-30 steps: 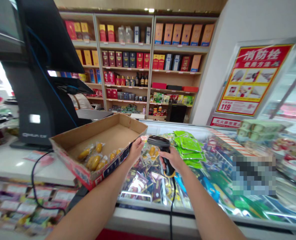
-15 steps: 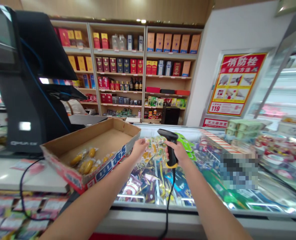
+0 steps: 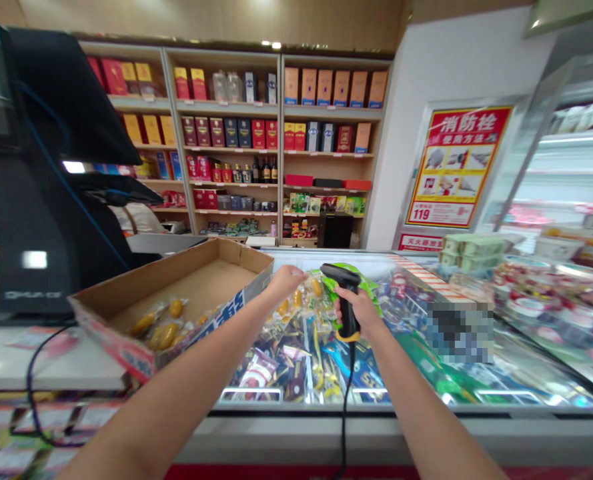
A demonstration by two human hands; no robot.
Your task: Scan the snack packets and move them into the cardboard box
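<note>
Handheld barcode scanner, lower centre of the frame, is gripped in the right hand, fingers closed round the handle. Long axis is near upright, head at the top and angled left, yellow collar at the butt. Black cable drops from the butt over the front edge of the glass-topped chest freezer.

Key relation: scanner nose points left at the left hand, just beside it and reaching over a heap of yellow snack packets. Left hand looks partly closed (can't tell if it pinches a packet; too small to see). Bright green packets lie right behind the scanner head.

Left of the left forearm, a low cardboard tray sits on the counter, holding yellow vacuum packs at its near end. Upper left: black POS terminal. Top centre: wooden shelves of boxed liquor. Right wall: red fire-hydrant poster.
</note>
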